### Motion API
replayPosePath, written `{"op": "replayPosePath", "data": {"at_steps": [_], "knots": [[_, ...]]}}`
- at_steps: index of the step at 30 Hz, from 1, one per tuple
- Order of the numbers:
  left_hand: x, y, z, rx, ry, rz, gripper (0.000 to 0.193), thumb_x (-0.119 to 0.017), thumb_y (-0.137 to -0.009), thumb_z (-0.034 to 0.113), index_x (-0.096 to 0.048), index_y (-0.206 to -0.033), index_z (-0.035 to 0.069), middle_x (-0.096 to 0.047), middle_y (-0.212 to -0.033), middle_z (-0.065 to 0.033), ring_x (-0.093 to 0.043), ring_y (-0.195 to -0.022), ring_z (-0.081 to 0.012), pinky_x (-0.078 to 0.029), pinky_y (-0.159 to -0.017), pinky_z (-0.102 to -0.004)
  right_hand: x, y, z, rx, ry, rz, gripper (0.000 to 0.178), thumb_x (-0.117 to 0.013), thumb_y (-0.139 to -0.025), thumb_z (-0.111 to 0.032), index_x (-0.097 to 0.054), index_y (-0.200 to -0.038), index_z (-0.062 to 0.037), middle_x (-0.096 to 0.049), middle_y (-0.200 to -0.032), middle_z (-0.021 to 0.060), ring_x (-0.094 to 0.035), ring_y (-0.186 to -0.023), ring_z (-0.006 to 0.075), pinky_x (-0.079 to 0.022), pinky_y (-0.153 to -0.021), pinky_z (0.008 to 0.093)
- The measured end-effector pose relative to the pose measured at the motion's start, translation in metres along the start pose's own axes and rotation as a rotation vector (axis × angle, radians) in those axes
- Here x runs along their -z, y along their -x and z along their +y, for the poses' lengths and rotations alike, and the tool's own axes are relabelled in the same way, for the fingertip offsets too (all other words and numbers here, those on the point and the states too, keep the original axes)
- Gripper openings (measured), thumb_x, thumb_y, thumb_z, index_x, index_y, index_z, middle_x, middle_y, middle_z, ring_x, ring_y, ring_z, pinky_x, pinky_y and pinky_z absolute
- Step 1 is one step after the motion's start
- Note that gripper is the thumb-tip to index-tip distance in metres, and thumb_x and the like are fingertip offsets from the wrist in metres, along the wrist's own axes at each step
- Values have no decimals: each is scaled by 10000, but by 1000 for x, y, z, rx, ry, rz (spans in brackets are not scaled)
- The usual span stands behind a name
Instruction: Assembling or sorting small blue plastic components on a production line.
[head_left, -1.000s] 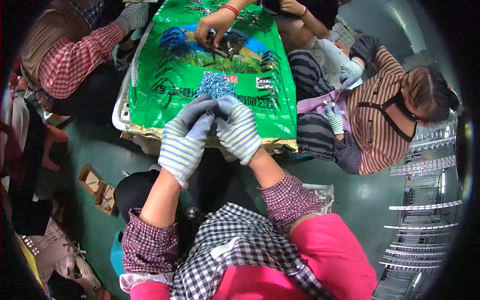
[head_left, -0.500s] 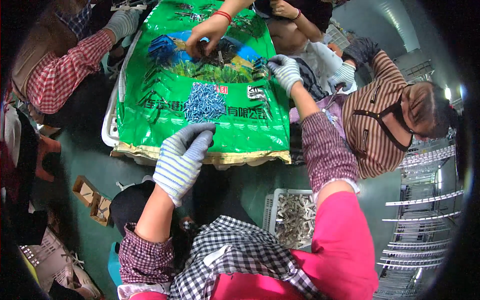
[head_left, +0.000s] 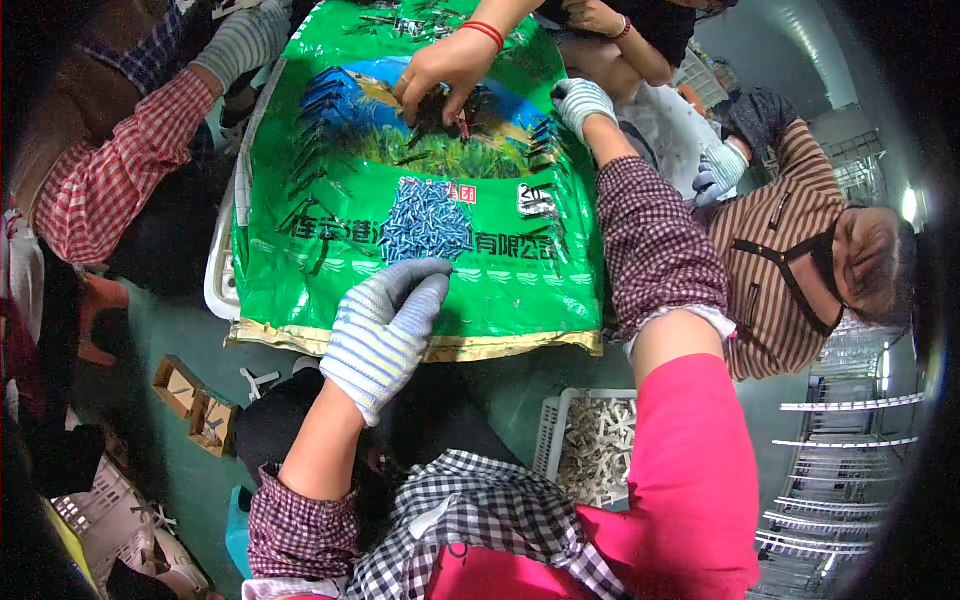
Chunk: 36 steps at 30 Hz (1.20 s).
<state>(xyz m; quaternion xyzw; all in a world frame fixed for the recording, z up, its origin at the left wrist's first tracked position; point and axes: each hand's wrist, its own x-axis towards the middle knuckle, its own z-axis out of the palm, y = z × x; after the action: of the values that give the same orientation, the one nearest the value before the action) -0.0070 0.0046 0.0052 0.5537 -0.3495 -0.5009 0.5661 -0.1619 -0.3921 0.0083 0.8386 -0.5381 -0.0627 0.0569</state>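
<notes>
My left hand (head_left: pixel 385 335), in a blue-striped white glove, is at the near edge of a pile of small blue screws (head_left: pixel 428 222). Its thumb and forefinger are pinched together, and whatever lies between the tips is too small to make out. My right hand (head_left: pixel 584 106), gloved alike, is at the far right edge of the green printed sack (head_left: pixel 400 295), beside a row of thin dark pieces (head_left: pixel 541 145). Its fingers are curled, and their grip is partly hidden. The sack covers the work surface under the screws.
Across the sack, a co-worker's bare hand (head_left: pixel 445 78) with a red wrist cord reaches into dark pieces. Other gloved people sit left and right. Below the sack's front edge, a white crate (head_left: pixel 556 440) holds metal parts. Open cardboard boxes (head_left: pixel 212 422) lie on the floor at left.
My left hand has come to the near edge of the screw pile. My right hand has drawn away from the dark pieces toward the sack's far right edge. The view has shifted slightly.
</notes>
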Motion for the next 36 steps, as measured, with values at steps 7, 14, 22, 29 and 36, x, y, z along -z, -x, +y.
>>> {"op": "replayPosePath", "data": {"at_steps": [7,14,22,29,36], "knots": [[-4,-8,-8,-33,-20,-30,244,-559,-869,171,-616,-1034,0,-636,-885,-69,-562,-790,-106,-454,-719,-245,-8,1,0,23,22,8,310,-541,-819,-262,-601,-1117,-201,-582,-1134,123,-566,-1027,312,-457,-878,411],[-3,-12,-11,-60,-93,-42,262,-555,-868,178,-615,-1035,-14,-635,-860,-62,-552,-786,-103,-454,-726,-246,5,55,-44,183,-204,131,253,-565,-816,-294,-644,-1022,-170,-626,-1013,136,-593,-940,312,-468,-834,387],[-1,-9,-23,-133,-214,-46,260,-552,-864,172,-611,-1031,-19,-649,-931,-103,-572,-844,-131,-457,-789,-274,1,125,-90,324,-259,61,221,-610,-798,-242,-657,-930,-71,-648,-892,166,-619,-838,306,-478,-759,377],[-4,-11,-33,-202,-286,-10,244,-562,-859,164,-618,-1027,-4,-658,-913,-97,-580,-820,-130,-460,-767,-266,6,135,-129,300,-267,11,353,-598,-787,-421,-672,-940,-111,-645,-899,176,-608,-869,331,-470,-802,408],[3,-14,-30,-192,-324,22,309,-549,-837,303,-640,-992,51,-636,-941,-191,-610,-888,-329,-471,-796,-373,8,128,-161,240,-235,-38,368,-611,-746,-403,-668,-884,-67,-638,-897,192,-613,-854,340,-482,-780,395]]}}
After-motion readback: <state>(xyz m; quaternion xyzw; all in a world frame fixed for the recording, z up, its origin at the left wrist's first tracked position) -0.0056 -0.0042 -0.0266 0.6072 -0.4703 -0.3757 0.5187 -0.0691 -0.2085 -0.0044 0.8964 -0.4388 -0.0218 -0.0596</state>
